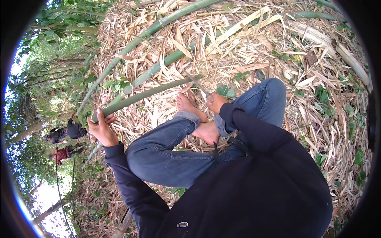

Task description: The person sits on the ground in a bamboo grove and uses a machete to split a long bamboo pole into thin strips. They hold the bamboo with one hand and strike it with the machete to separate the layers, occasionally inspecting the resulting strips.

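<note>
A cut length of green bamboo (152, 93) slants up to the right in front of my crossed legs. Around its lower left end, my left hand (103, 129) is closed, thumb along the top. My right hand (216, 102), beside my right knee, grips a knife (201, 88) by its handle. The narrow blade points up and left, and its tip end lies at the far end of the bamboo; whether it touches I cannot tell. My bare feet (207, 132) are just below the knife.
Two long green bamboo poles (149, 33) (172, 58) lie beyond the held piece on dry leaf litter (254, 51). A pale split log (353, 65) lies at far right. Several people (73, 129) are among trees at left, near thin upright stems.
</note>
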`<state>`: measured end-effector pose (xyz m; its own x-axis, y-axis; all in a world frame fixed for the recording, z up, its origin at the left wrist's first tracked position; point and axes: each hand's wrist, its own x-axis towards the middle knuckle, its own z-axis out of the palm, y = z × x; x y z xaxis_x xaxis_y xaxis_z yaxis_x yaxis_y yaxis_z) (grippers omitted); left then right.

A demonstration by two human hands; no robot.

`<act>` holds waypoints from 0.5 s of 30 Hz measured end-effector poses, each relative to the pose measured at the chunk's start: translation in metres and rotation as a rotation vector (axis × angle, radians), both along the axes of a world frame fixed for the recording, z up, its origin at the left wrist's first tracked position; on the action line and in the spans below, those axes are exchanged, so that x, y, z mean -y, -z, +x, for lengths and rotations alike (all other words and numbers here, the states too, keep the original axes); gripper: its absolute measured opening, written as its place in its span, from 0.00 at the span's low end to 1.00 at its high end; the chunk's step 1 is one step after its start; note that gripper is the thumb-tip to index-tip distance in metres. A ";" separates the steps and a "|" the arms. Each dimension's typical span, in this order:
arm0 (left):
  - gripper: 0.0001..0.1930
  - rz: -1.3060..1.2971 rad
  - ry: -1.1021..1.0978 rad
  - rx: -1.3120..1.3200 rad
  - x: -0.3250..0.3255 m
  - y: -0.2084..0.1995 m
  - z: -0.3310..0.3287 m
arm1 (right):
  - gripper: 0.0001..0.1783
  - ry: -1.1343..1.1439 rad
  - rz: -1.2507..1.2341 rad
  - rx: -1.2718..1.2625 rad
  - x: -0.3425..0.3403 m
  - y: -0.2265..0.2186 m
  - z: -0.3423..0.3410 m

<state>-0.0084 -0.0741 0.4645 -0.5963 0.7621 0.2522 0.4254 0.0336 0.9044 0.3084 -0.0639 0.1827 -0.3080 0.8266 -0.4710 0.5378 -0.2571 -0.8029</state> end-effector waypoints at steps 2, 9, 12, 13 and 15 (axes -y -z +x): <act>0.16 0.027 0.019 -0.003 -0.001 -0.003 -0.002 | 0.19 -0.126 0.022 0.018 -0.002 -0.021 0.003; 0.17 0.012 0.017 -0.024 0.000 -0.002 0.000 | 0.21 -0.095 0.003 0.139 -0.008 0.014 0.011; 0.17 0.009 0.003 0.007 -0.004 -0.003 -0.005 | 0.23 -0.050 0.044 0.183 0.010 0.017 0.014; 0.17 0.016 0.007 0.028 -0.003 -0.003 -0.002 | 0.24 -0.033 0.074 0.206 0.015 0.024 0.015; 0.17 0.035 0.020 0.058 -0.003 -0.009 0.008 | 0.23 0.004 -0.248 0.055 -0.009 -0.026 0.019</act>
